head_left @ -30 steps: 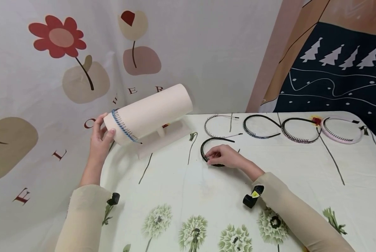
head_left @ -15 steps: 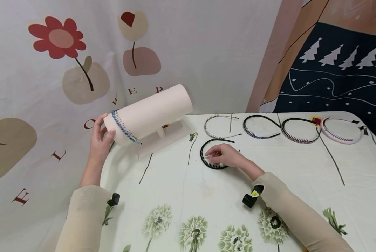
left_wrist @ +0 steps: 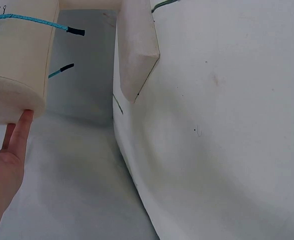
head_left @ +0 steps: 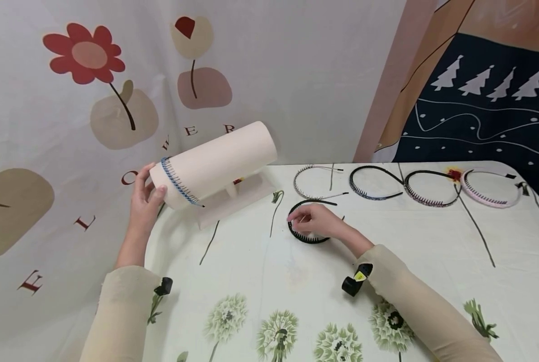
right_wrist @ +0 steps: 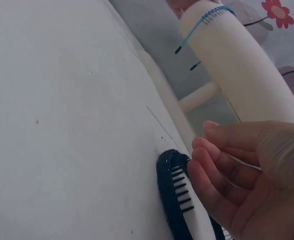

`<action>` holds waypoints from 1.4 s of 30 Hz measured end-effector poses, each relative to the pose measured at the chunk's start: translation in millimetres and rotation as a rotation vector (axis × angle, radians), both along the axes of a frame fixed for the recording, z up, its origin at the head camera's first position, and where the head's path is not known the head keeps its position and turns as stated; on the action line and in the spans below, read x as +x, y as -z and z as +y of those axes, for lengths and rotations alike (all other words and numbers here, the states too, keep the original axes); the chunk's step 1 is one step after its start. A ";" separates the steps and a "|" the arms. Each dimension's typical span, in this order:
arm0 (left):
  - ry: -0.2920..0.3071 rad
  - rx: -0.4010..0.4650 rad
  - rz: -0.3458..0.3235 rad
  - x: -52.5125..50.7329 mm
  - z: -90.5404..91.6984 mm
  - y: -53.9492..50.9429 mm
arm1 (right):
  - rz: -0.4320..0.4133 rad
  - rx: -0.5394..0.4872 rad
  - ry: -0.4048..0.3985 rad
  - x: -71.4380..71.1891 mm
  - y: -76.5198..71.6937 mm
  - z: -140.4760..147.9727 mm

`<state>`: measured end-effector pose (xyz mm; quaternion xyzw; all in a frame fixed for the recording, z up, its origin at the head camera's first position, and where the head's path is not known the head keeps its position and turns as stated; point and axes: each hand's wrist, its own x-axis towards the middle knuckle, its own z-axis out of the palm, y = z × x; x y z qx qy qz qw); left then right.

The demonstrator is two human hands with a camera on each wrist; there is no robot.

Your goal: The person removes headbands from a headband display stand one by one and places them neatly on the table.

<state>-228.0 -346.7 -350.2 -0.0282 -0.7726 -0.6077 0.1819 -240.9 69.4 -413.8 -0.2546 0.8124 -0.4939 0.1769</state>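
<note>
A pale cylindrical headband stand (head_left: pixel 224 156) stands at the table's left back, with a blue toothed headband (head_left: pixel 177 182) around its near end. My left hand (head_left: pixel 144 206) touches that end; in the left wrist view its fingers (left_wrist: pixel 20 135) reach up to the rim, fairly straight. My right hand (head_left: pixel 316 221) hovers over a black toothed headband (head_left: pixel 310 240) lying on the table, partly covering it. Seen from the right wrist, the loosely bent fingers (right_wrist: pixel 212 175) hold nothing, and the black headband (right_wrist: pixel 169 195) lies beside them.
Behind the black headband lie a thin grey headband (head_left: pixel 298 183), a dark headband with a bluish band (head_left: pixel 364 193), another with a pinkish band (head_left: pixel 425 201) and a pink one (head_left: pixel 491 201), in a row along the back edge. A printed curtain (head_left: pixel 296 90) hangs behind the table.
The right hand's fingers have come off the black headband and shifted slightly up and left above it. The black headband has settled slightly lower. The left hand and stand stay in place.
</note>
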 end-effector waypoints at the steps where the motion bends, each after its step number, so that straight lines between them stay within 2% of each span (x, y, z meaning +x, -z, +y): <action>1: 0.000 -0.001 -0.001 1.0 1.1 -1.4 | 0.001 0.003 0.000 -0.2 -1.0 -1.9; 7: 0.001 0.007 -0.007 5.7 5.6 -7.7 | 0.054 0.042 0.005 -1.0 -5.3 -15.7; 10: -0.008 -0.001 -0.013 3.2 3.1 -4.9 | 0.091 0.037 -0.016 -1.3 -6.9 -23.3; 15: -0.019 -0.013 -0.018 -0.2 -1.1 -0.4 | 0.103 0.001 -0.051 -2.3 -9.9 -38.5; 20: -0.013 -0.017 -0.023 -0.9 -1.9 0.2 | 0.132 -0.009 -0.072 -3.2 -13.1 -57.1; 25: -0.006 -0.013 -0.021 -0.8 -2.3 0.5 | 0.156 -0.060 -0.092 -3.7 -15.7 -78.8; 35: 0.015 -0.005 -0.026 13.4 12.8 -16.8 | 0.128 -0.159 -0.092 -5.6 -18.7 -122.7; 42: 0.001 -0.006 -0.017 4.0 2.6 -3.9 | 0.071 -0.195 -0.107 -2.8 -23.4 -154.1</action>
